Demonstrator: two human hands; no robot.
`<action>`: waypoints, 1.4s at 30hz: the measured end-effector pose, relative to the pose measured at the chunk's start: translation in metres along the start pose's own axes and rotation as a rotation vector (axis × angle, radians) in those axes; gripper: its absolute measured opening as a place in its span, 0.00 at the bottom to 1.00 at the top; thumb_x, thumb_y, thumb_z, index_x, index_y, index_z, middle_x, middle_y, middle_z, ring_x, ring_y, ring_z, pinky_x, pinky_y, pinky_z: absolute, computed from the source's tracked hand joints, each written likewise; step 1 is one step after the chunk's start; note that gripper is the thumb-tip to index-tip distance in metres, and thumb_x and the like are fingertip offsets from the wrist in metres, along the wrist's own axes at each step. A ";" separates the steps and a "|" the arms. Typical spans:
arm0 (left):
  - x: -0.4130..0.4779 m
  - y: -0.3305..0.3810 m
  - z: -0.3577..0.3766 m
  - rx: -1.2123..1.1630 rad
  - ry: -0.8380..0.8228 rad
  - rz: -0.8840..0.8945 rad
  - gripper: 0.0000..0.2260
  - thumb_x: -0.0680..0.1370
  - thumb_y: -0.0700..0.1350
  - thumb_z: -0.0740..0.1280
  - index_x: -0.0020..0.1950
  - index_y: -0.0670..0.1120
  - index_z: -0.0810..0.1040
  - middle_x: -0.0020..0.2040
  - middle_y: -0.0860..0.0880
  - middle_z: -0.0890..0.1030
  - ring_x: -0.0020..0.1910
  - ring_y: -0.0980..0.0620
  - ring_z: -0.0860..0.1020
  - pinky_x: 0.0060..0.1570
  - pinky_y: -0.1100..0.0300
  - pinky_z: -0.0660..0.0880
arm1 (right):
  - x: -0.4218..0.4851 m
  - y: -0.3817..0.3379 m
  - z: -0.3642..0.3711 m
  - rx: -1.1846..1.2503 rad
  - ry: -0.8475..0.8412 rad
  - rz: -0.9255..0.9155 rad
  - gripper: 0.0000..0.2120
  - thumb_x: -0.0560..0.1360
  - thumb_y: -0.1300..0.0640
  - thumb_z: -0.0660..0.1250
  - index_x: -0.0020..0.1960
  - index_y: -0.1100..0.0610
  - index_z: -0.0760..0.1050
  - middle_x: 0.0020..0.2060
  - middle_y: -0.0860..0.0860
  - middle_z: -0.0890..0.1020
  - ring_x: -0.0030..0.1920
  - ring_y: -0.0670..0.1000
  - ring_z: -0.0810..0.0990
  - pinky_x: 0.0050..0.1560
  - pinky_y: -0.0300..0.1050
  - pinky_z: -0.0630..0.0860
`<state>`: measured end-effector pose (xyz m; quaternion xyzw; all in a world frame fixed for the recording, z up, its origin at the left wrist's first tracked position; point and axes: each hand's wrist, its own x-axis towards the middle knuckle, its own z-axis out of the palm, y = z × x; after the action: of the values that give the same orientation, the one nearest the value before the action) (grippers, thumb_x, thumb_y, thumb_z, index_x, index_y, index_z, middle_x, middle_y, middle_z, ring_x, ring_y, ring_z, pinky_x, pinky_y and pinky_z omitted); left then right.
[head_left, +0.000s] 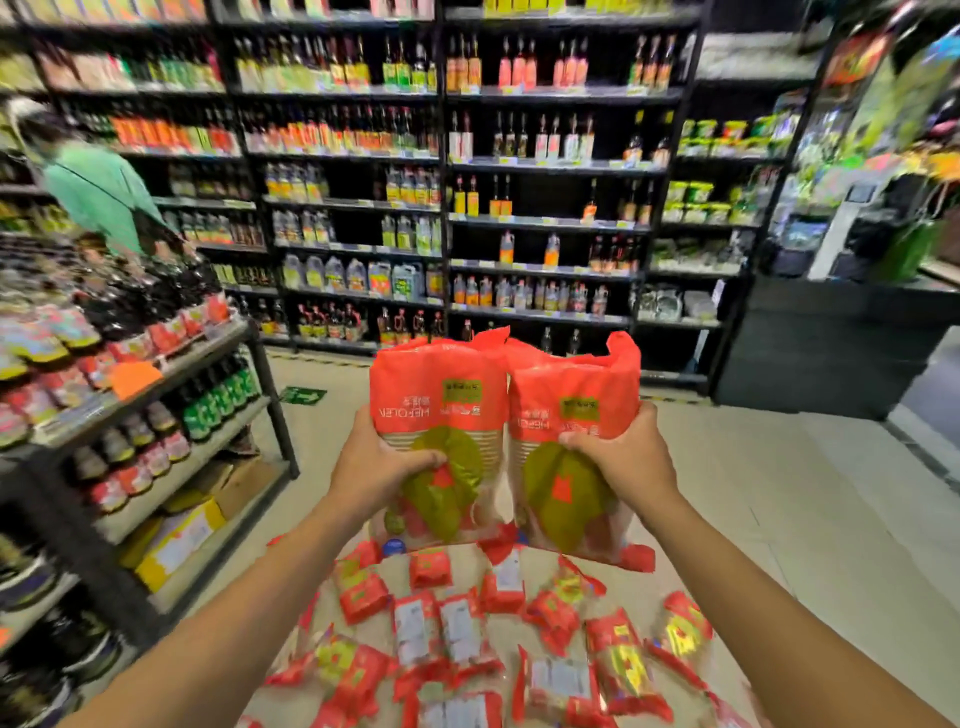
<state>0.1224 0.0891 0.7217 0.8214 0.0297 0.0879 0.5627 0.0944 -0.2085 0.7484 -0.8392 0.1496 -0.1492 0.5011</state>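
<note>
I hold two large red food bags side by side in front of me, both upside down so the print reads inverted. My left hand grips the left bag at its side, fingers curled over the green leaf picture. My right hand grips the right bag the same way from the right. The two bags touch along their inner edges. Their lower ends hang just above a pile of several small red packets.
The small packets lie on a pale surface below my arms. A low shelf rack with jars and bottles stands at the left. Tall shelves of bottles fill the back wall. A person in a green top stands far left. Tiled floor spreads to the right.
</note>
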 end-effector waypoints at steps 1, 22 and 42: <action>0.000 0.000 -0.008 0.004 0.007 -0.004 0.45 0.50 0.61 0.86 0.63 0.56 0.72 0.53 0.52 0.85 0.51 0.50 0.84 0.53 0.42 0.81 | -0.001 -0.006 0.004 0.005 -0.011 -0.008 0.48 0.47 0.31 0.75 0.62 0.48 0.66 0.52 0.45 0.81 0.54 0.55 0.83 0.57 0.59 0.79; -0.189 -0.063 -0.321 0.106 0.748 -0.288 0.40 0.60 0.51 0.86 0.65 0.55 0.67 0.56 0.54 0.80 0.55 0.50 0.80 0.58 0.48 0.78 | -0.163 -0.172 0.289 0.184 -0.754 -0.317 0.47 0.47 0.32 0.80 0.59 0.44 0.65 0.52 0.46 0.82 0.53 0.54 0.83 0.56 0.61 0.80; -0.502 -0.054 -0.377 0.304 1.385 -0.731 0.44 0.52 0.59 0.84 0.63 0.56 0.68 0.54 0.55 0.82 0.51 0.52 0.83 0.54 0.45 0.82 | -0.450 -0.192 0.386 0.225 -1.563 -0.481 0.41 0.53 0.37 0.82 0.59 0.47 0.67 0.49 0.44 0.81 0.49 0.52 0.83 0.54 0.61 0.81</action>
<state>-0.4348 0.3814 0.7484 0.5860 0.6520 0.3832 0.2912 -0.1415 0.3659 0.6983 -0.6548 -0.4418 0.3605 0.4961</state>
